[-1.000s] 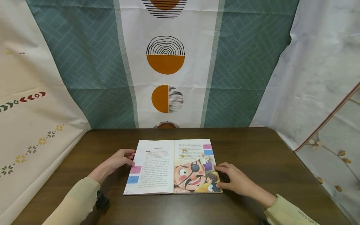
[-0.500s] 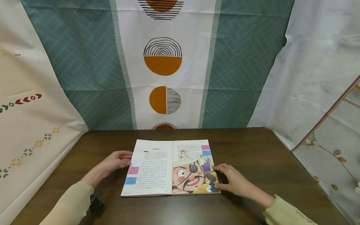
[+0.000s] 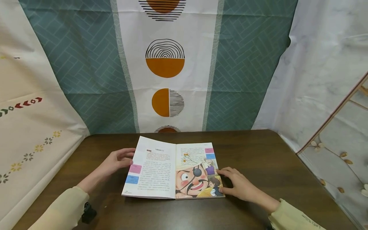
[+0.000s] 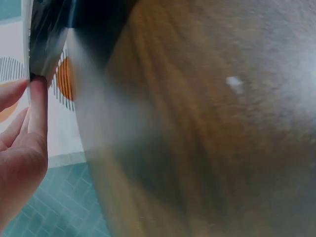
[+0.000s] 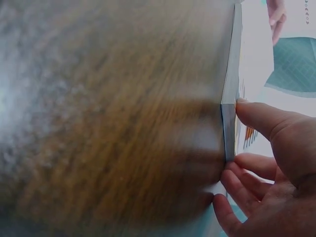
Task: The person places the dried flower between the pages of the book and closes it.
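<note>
An open book (image 3: 155, 172) lies on the dark wooden table, printed text on its left page and a cartoon pirate with an eye patch on its right page. Its left half is tilted up off the tabletop. My left hand (image 3: 116, 160) pinches the raised left edge; in the left wrist view the thumb and a finger (image 4: 38, 103) sit on either side of it. At the right edge, my right hand (image 3: 240, 186) rests its thumb (image 5: 261, 116) and index finger against the flat half, with the other fingers beside the book's side.
The brown table (image 3: 253, 156) extends around the book. Behind it hangs a green and white patterned cloth (image 3: 198, 64), with pale cloths at the left and right sides. A black wrist device (image 3: 88, 213) is strapped at the left sleeve.
The book's left half has risen from lying flat, with my left hand moving up and slightly left along with it. My right hand stays at the right edge. The head view has shifted slightly.
</note>
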A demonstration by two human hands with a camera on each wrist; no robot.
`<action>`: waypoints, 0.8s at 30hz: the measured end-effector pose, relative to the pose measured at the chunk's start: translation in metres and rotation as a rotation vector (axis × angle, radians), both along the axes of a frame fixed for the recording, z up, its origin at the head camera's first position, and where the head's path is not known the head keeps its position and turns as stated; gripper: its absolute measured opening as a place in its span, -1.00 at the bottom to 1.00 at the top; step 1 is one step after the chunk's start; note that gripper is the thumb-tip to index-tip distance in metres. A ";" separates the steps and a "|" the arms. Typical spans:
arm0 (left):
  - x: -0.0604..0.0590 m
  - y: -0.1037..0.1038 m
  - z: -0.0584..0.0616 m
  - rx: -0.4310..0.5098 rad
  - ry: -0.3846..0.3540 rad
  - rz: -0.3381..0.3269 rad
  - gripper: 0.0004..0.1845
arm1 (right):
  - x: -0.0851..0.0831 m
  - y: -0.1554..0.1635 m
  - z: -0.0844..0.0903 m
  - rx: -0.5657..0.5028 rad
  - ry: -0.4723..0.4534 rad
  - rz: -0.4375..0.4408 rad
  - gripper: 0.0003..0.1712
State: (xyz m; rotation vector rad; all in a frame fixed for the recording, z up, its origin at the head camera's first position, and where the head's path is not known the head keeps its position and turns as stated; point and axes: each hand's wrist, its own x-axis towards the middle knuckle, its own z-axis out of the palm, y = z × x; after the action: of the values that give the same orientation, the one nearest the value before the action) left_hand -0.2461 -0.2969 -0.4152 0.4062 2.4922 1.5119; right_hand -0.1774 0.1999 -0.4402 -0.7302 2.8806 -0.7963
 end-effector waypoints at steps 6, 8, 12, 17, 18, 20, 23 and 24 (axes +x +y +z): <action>0.000 0.006 0.016 0.063 0.036 -0.047 -0.35 | 0.000 0.000 -0.001 0.001 0.015 -0.003 -0.25; -0.001 0.009 0.022 0.063 0.060 -0.064 -0.37 | 0.000 0.000 -0.001 -0.002 0.019 -0.005 -0.25; -0.004 0.013 0.033 0.022 0.111 -0.089 -0.40 | 0.000 0.000 -0.001 -0.012 0.020 -0.002 -0.25; -0.005 0.018 0.043 0.000 0.124 -0.101 -0.39 | 0.000 0.000 -0.002 -0.019 0.023 0.002 -0.25; -0.005 0.019 0.044 -0.004 0.122 -0.103 -0.39 | 0.000 0.000 -0.002 -0.018 0.026 0.004 -0.26; -0.005 0.021 0.047 -0.014 0.122 -0.106 -0.38 | 0.000 0.000 -0.002 -0.017 0.030 0.006 -0.26; -0.004 0.025 0.052 -0.019 0.127 -0.114 -0.38 | 0.000 0.000 -0.002 -0.013 0.038 0.008 -0.27; -0.004 0.027 0.054 -0.022 0.132 -0.118 -0.39 | 0.000 0.000 -0.002 -0.011 0.041 0.008 -0.27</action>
State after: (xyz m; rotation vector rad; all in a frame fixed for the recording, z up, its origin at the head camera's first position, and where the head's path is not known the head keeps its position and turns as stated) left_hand -0.2502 -0.2701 -0.3616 0.6573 2.5300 1.4559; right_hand -0.1769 0.1996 -0.4425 -0.7680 2.9091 -0.8066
